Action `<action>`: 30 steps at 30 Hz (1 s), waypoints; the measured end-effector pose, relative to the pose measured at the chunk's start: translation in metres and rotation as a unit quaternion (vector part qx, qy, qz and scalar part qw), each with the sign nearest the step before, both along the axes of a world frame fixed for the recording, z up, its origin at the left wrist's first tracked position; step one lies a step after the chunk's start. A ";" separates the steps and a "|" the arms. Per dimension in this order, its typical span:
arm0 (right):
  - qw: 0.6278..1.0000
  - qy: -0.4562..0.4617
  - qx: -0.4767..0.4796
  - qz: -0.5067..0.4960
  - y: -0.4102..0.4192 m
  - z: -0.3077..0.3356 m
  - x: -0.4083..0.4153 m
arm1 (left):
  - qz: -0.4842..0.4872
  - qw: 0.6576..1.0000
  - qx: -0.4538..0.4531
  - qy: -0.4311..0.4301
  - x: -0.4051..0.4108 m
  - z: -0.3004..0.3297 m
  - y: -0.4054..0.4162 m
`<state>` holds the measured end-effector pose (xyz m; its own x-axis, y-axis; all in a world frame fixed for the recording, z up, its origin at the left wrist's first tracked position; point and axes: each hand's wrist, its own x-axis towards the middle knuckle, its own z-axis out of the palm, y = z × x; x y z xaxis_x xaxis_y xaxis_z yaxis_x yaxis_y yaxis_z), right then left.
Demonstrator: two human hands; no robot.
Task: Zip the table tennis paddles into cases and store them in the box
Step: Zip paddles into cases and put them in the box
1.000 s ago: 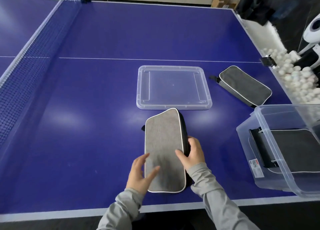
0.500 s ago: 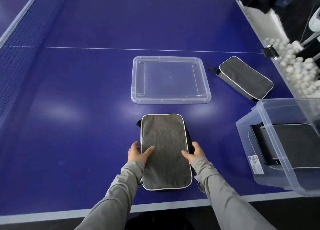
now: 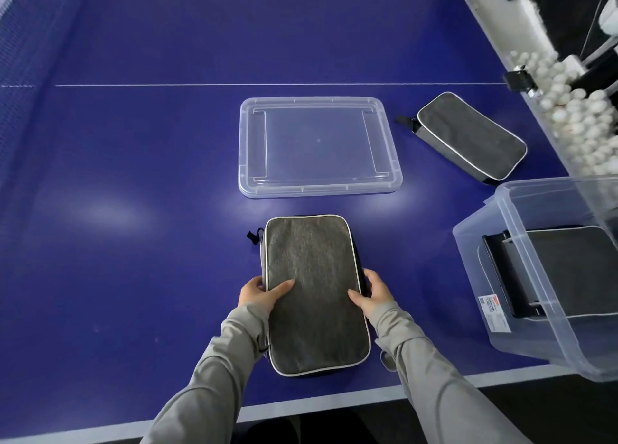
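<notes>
Grey case (image 3: 314,293) with white piping, flat on the blue surface (image 3: 133,243) at lower centre, black loop at its upper-left corner. Left hand (image 3: 259,291) and right hand (image 3: 369,293) grasping its two long edges, thumbs on top. Fingers hidden beneath; zipper state unclear. Clear box (image 3: 501,276) cut off at right, another case inside. Since half a second ago, hardly changed: case squared, same grip.

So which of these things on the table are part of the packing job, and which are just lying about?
Part of the job:
- grey case held by left hand and right hand
- second case beside the lid
- clear box, a case already inside
- clear lid

Lying about:
- white balls
- net
</notes>
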<state>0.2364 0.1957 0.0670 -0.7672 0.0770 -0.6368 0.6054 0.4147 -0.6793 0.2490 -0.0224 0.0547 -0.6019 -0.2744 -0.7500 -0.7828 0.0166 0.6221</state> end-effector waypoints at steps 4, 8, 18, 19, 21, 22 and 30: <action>1.000 -0.012 -0.014 0.000 0.006 -0.002 0.001 | 0.011 0.996 0.085 0.014 -0.003 0.007 0.001; 1.000 -0.001 -0.029 -0.004 0.011 0.000 0.001 | 0.036 0.991 0.120 0.045 0.001 0.016 0.010; 0.995 0.071 -0.060 0.027 0.017 0.020 -0.010 | 0.143 0.973 0.135 0.121 0.011 0.031 0.012; 0.994 0.080 -0.068 0.029 0.016 0.024 -0.013 | 0.158 0.970 0.134 0.124 0.011 0.032 0.011; 0.993 0.099 -0.063 0.025 0.011 0.030 -0.017 | 0.185 0.966 0.129 0.126 0.010 0.034 0.009; 0.992 0.117 -0.035 0.019 0.009 0.034 -0.017 | 0.198 0.964 0.122 0.126 0.009 0.036 0.008; 0.865 0.470 0.170 -0.038 -0.021 0.063 0.054 | 0.379 0.911 0.100 0.128 -0.017 0.044 0.003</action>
<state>0.2900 0.1744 0.1302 -0.9184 0.2101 0.3354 -0.1142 0.6706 -0.7329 0.2324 -0.0195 0.0988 -0.4578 -0.5571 -0.6929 -0.3507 -0.6030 0.7165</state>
